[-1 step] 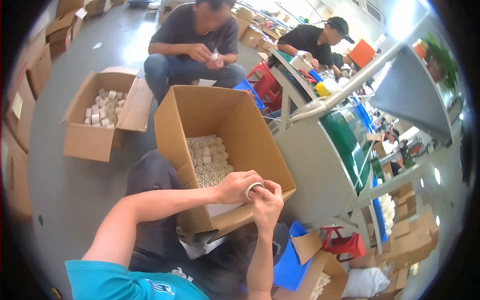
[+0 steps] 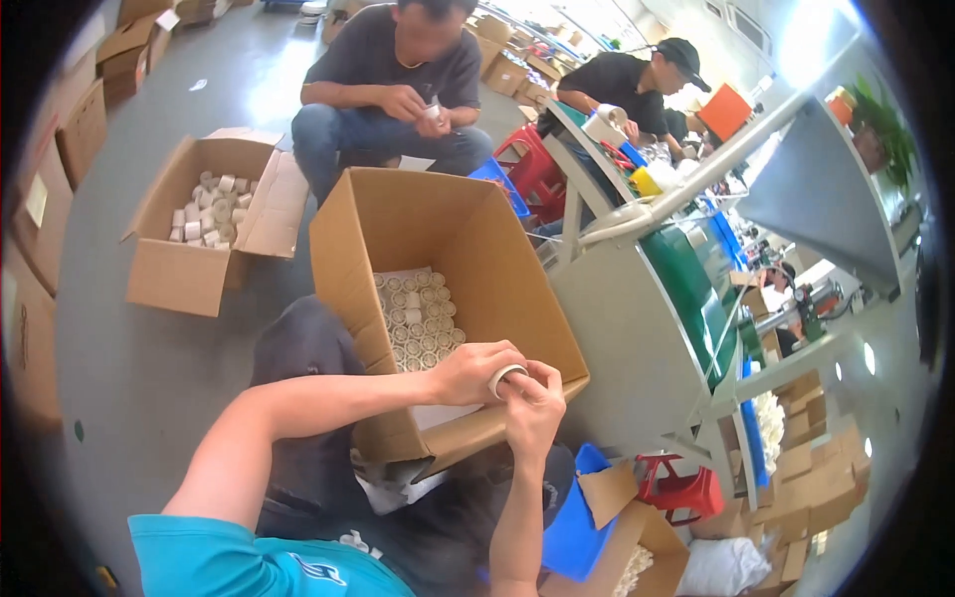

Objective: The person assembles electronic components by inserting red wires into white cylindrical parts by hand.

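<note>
My left hand (image 2: 476,374) and my right hand (image 2: 535,406) meet over the near edge of a large open cardboard box (image 2: 517,289). Between them they grip a short white ring-shaped part (image 2: 494,382), its round opening turned up toward me. The left fingers wrap its far left side, while the right fingers and thumb press on its right side and partly cover it. Down in the box, rows of similar white round parts (image 2: 430,326) stand packed close together. One of them lies on its side on top. A pale sheet shows at the box's bottom.
A smaller open box (image 2: 179,274) of loose white cylinders stands at the left. Across from me a person (image 2: 388,90) crouches, holding a small white part. At the right are a grey machine frame (image 2: 597,338), a red stool (image 2: 681,490) and a blue bin (image 2: 577,532).
The view has shifted very slightly. My hands keep the same grip on the white ring-shaped part.
</note>
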